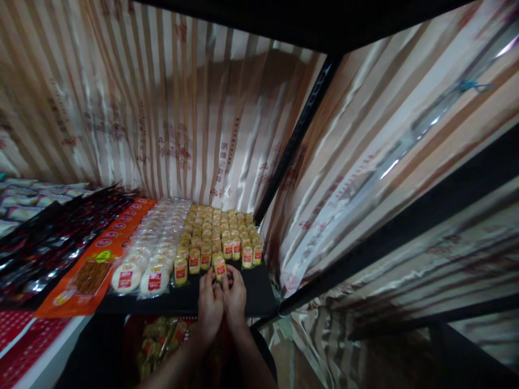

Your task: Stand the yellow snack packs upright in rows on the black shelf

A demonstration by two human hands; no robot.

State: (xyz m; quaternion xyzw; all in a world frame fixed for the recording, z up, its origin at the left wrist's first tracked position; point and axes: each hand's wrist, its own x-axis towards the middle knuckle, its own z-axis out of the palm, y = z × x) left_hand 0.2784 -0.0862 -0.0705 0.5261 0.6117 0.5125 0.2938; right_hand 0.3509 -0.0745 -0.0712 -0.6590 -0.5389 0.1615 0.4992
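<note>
Both my hands meet at the front edge of a dark shelf (259, 294). My left hand (209, 303) and my right hand (235, 296) are closed together on one small yellow snack packet (219, 267) with a red label, held upright at the front of the rows. Behind it stand several rows of the same yellow packets (219, 232). The fingertips are partly hidden by the packet.
Left of the yellow packets lie rows of round white packets (148, 254), then orange flat packs (97, 265) and dark red-black packs (52, 237). A striped shiny curtain (194, 124) backs the shelf. A black upright post (298, 135) stands at right. More packets (160, 337) sit below.
</note>
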